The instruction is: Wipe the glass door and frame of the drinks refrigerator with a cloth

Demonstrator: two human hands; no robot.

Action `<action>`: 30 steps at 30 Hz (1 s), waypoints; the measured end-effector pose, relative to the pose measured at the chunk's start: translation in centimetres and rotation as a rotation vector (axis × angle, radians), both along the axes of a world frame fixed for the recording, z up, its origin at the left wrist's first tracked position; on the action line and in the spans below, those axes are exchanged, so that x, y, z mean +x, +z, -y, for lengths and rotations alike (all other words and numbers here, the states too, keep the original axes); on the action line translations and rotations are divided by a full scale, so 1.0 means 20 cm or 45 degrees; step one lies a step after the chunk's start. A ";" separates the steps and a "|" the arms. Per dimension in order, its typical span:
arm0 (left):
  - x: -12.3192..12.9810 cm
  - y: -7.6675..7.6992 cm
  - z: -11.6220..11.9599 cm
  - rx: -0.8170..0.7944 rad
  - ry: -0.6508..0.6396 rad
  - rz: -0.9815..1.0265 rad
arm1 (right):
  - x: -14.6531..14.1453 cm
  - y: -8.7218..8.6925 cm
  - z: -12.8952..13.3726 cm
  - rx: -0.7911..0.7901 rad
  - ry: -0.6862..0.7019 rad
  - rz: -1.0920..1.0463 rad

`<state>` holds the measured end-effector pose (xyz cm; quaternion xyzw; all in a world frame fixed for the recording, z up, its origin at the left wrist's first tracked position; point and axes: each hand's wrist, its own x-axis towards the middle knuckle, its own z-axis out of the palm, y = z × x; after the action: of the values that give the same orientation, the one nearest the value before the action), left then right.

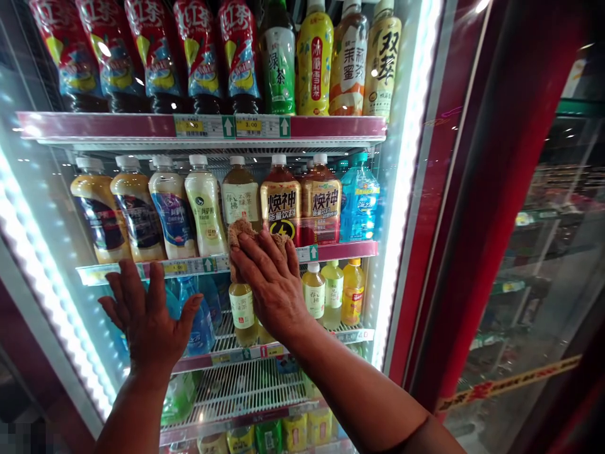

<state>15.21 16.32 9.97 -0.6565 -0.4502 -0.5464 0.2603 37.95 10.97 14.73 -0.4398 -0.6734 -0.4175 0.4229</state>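
Observation:
My right hand (271, 284) presses a brown cloth (240, 234) flat, seemingly against the glass front of a lit drinks fridge. The cloth bunches out past the fingertips, over the edge of the second shelf (347, 250). Behind it are a pale green tea bottle (240, 192) and a gold-labelled energy drink bottle (280, 195), both partly covered. To the left, my left hand (154, 321) is raised with its fingers spread and nothing in it. Whether its palm touches the glass I cannot tell.
Red-labelled tea bottles (193, 57) line the top shelf (331, 128), with several other bottles at right. Bright light strips (399, 183) run down both sides. A dark red frame (496, 208) stands at right, beside another glass panel (543, 252).

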 end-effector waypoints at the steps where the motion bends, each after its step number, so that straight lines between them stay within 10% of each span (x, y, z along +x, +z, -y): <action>1: 0.00 0.00 0.00 0.004 -0.001 -0.002 | 0.00 -0.01 0.00 -0.008 0.001 -0.004; 30: 0.08 0.08 0.09 0.056 -0.292 -0.139 | 0.01 -0.04 -0.01 0.124 -0.039 -0.242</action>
<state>16.77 14.51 11.58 -0.7267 -0.3452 -0.5457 0.2345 38.19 11.23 13.97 -0.4666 -0.6024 -0.4126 0.4991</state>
